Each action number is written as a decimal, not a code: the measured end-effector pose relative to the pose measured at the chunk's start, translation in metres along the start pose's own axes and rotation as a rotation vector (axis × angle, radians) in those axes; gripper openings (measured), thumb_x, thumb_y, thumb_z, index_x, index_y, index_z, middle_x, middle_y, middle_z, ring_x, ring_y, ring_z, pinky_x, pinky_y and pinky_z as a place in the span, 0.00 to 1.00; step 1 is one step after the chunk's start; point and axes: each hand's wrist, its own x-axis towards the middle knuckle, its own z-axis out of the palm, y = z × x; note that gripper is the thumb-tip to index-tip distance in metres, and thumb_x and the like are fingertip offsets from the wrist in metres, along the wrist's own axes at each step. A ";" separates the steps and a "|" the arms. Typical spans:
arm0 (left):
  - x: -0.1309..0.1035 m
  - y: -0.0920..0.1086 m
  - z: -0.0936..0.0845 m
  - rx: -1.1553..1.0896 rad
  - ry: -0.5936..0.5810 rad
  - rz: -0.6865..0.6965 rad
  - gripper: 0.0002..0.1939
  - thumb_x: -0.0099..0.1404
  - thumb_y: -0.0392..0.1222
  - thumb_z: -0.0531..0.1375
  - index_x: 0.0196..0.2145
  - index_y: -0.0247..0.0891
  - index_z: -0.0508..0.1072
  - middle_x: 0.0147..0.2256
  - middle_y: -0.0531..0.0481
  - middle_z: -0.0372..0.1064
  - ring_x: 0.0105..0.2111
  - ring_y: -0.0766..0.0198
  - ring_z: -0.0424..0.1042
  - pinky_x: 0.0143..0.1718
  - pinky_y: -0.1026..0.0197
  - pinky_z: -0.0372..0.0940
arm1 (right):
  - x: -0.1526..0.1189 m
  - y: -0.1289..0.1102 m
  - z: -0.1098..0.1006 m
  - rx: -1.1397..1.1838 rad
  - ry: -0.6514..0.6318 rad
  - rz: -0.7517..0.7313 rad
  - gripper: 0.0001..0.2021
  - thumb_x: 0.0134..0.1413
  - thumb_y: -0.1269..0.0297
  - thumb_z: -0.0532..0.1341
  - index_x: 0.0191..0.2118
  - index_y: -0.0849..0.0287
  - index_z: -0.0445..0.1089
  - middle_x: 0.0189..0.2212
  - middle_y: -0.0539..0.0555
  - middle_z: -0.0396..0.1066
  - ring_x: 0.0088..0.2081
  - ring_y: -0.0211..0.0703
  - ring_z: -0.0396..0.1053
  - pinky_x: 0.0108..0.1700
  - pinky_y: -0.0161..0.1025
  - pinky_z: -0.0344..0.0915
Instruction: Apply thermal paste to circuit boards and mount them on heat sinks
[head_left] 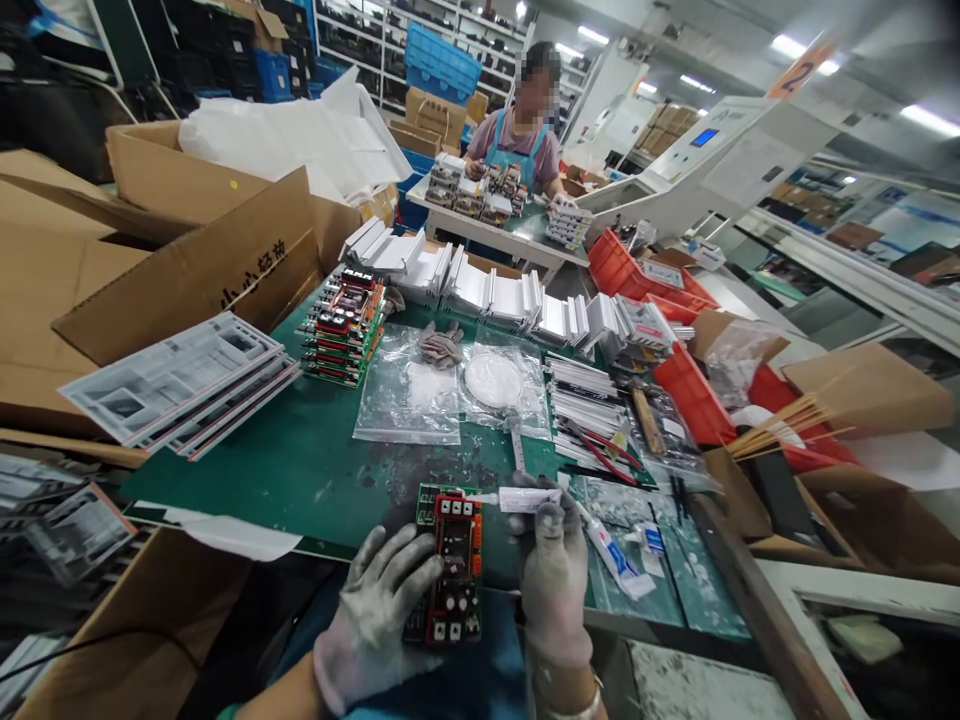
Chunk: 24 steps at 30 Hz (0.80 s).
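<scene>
A green circuit board (456, 560) with red, orange and black parts sits at the near edge of the green table. My gloved left hand (386, 605) grips its left side, fingers laid over the edge; the thumb is mostly hidden. In my gloved right hand (553, 565) is a white tube (525, 498), pinched between thumb and fingers. Its thin nozzle points left and reaches the square components at the board's far end. Another white and blue tube (619, 560) lies just right of my right hand.
Stacked circuit boards (341, 325) stand at the back left, beside flat grey panels (187, 385). Metal heatsinks (487, 290) line the back. Plastic bags (409, 395), a round white lid (493, 380) and red-handled pliers (607, 450) lie beyond my hands. A co-worker (517, 150) is at another table.
</scene>
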 end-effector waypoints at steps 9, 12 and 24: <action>-0.005 0.004 0.019 -0.114 0.160 -0.123 0.24 0.64 0.64 0.58 0.48 0.44 0.74 0.46 0.48 0.77 0.54 0.57 0.69 0.68 0.55 0.43 | -0.011 0.000 0.004 -0.301 -0.078 -0.398 0.15 0.67 0.51 0.56 0.51 0.54 0.66 0.44 0.57 0.77 0.36 0.44 0.76 0.33 0.38 0.71; -0.005 0.004 0.019 -0.110 0.164 -0.114 0.24 0.64 0.63 0.58 0.49 0.44 0.74 0.46 0.48 0.77 0.54 0.57 0.69 0.68 0.55 0.43 | -0.010 0.006 0.002 -0.408 -0.131 -0.468 0.13 0.68 0.54 0.55 0.51 0.53 0.67 0.45 0.56 0.77 0.37 0.43 0.76 0.35 0.39 0.74; -0.004 0.004 0.017 -0.122 0.154 -0.116 0.25 0.63 0.63 0.60 0.49 0.43 0.74 0.46 0.48 0.77 0.54 0.57 0.69 0.68 0.55 0.43 | -0.006 -0.009 0.004 -0.611 -0.254 -0.694 0.09 0.67 0.63 0.55 0.49 0.52 0.69 0.42 0.52 0.79 0.41 0.42 0.78 0.42 0.35 0.75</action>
